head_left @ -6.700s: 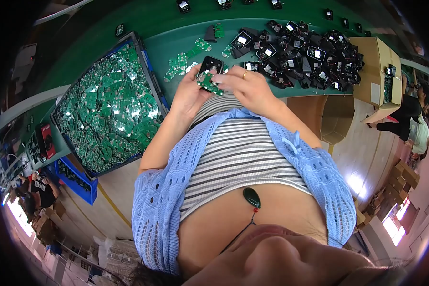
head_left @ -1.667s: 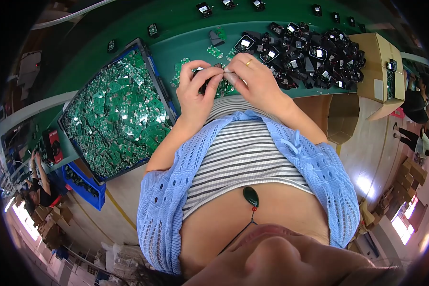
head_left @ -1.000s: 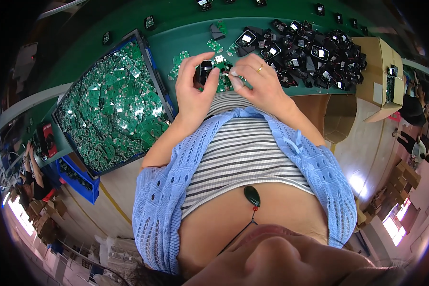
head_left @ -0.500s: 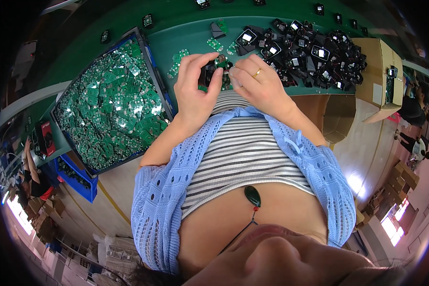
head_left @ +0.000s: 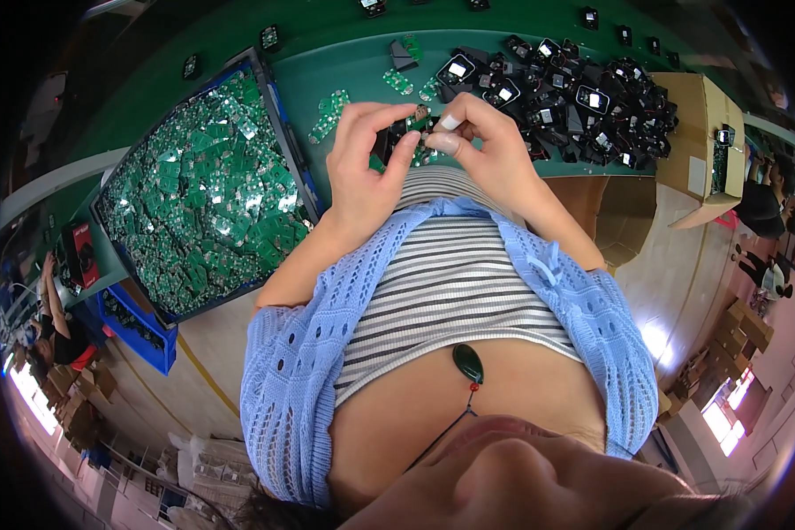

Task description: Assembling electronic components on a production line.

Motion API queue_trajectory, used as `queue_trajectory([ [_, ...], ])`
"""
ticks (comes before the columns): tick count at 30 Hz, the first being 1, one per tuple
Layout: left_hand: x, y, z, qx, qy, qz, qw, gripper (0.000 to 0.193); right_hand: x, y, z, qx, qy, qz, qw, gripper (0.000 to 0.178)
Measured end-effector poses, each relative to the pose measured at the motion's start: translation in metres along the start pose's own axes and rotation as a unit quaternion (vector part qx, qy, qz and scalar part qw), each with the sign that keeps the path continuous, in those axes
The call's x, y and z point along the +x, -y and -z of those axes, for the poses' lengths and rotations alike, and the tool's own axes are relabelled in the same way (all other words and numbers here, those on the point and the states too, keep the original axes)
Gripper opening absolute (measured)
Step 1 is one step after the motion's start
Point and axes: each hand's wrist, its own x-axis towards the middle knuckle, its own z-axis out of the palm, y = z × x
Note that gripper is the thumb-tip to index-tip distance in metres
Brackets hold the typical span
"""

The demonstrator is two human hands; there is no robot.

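Observation:
My left hand (head_left: 367,152) is closed round a black plastic housing (head_left: 388,139), thumb and fingertips gripping its edges. A small green circuit board (head_left: 421,117) shows at that housing, between my hands. The thumb and forefinger of my right hand (head_left: 493,150) pinch together at the right side of it. What sits between those fingertips is too small and covered to make out. Just beyond my hands, several loose green boards (head_left: 398,82) and a dark grey wedge-shaped piece (head_left: 403,56) lie on the green table (head_left: 314,66).
A black-rimmed tray (head_left: 282,132) heaped with green circuit boards stands at left. A big pile of black housings (head_left: 583,106) covers the table at right, beside an open cardboard box (head_left: 680,132). More units lie along the far green surface (head_left: 521,16). A blue bin (head_left: 155,349) sits lower left.
My right hand's fingers have shifted from curled over the housing to a thumb-and-forefinger pinch at its right side. My left hand keeps its hold and moves slightly.

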Motion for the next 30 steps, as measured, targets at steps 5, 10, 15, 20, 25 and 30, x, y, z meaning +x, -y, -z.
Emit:
queue_trajectory([
  [5,-0.003,0.005,-0.001,-0.035,0.042,-0.007,0.998,0.025,0.004,-0.005,-0.002,-0.082,0.004,0.036,0.996,0.020],
  [10,-0.004,0.021,-0.016,-0.227,-0.069,0.107,0.965,0.030,0.008,-0.011,-0.016,-0.116,-0.108,0.100,0.982,0.024],
  [15,-0.002,0.025,-0.006,-0.206,0.037,0.218,0.953,0.038,0.006,-0.012,-0.016,-0.001,-0.073,0.007,0.997,0.036],
  [20,-0.002,0.026,0.003,-0.258,0.133,0.316,0.903,0.038,0.006,-0.017,-0.004,0.097,-0.063,-0.069,0.991,0.035],
  [25,0.001,0.030,0.001,-0.419,0.097,0.457,0.778,0.030,-0.004,-0.018,-0.017,0.107,0.012,-0.013,0.994,0.026],
  [30,-0.001,0.033,0.000,-0.470,0.063,0.430,0.768,0.029,0.001,-0.021,-0.015,-0.204,-0.021,0.244,0.948,0.019],
])
